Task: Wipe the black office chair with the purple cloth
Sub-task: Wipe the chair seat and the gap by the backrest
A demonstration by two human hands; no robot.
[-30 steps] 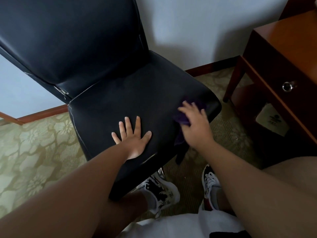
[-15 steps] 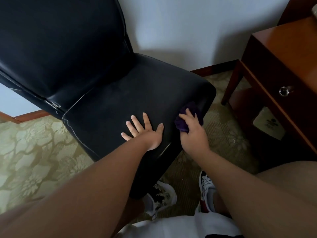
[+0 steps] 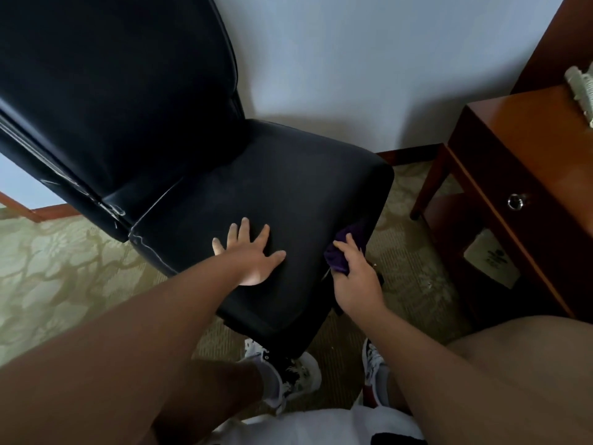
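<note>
Right hand (image 3: 354, 285) bunches soft purple cloth (image 3: 345, 248) against smooth chair (image 3: 288, 187).

Pale wall (image 3: 337, 59), floral patterned carpet (image 3: 57, 268), wooden side table (image 3: 526, 149) with ring-pull drawer (image 3: 516, 200)

Bare arms (image 3: 154, 335); white clothing (image 3: 305, 425) with a black patch (image 3: 398, 440); white socks (image 3: 271, 379); black-and-white patterned sneakers (image 3: 300, 375), white laces.

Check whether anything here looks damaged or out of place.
The black office chair shows wear: whitish cracked scuffs along the edge where backrest meets seat. Otherwise nothing stands out; the left hand lies flat on the seat and the right hand holds the purple cloth.
</note>
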